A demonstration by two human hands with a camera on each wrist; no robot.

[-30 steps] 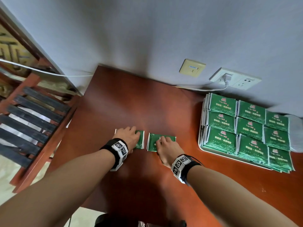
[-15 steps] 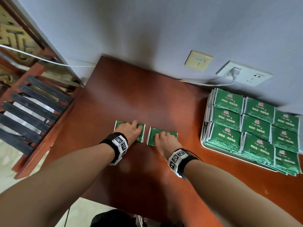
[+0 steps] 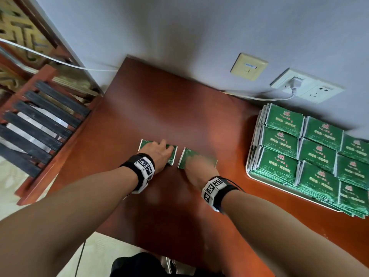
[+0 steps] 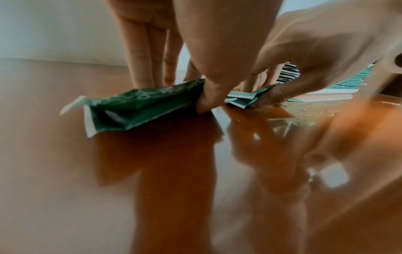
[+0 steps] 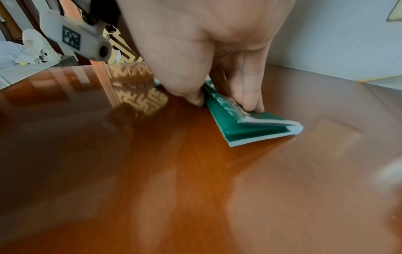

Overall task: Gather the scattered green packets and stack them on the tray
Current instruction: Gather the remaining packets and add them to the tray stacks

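Observation:
Two small piles of green packets lie side by side on the red-brown table (image 3: 151, 108). My left hand (image 3: 165, 151) covers the left pile (image 3: 144, 145); in the left wrist view its thumb and fingers (image 4: 141, 72) pinch that pile (image 4: 139, 106), whose near edge is lifted. My right hand (image 3: 197, 169), blurred, is on the right pile (image 3: 191, 155). The right wrist view shows my right hand (image 5: 224, 104) pinching those packets (image 5: 250, 128) between thumb and fingers. At the right, the white tray (image 3: 279, 181) holds several stacks of green packets (image 3: 283, 140).
The table stands against a grey wall with a beige plate (image 3: 248, 65) and a white socket (image 3: 307, 86) with a plug and cable. A red wooden frame with dark slats (image 3: 40, 120) is beside the table's left edge. Floor shows below the near edge.
Both hands stay on their piles. The right hand now looks blurred with motion over the right pile. The head view has shifted a little.

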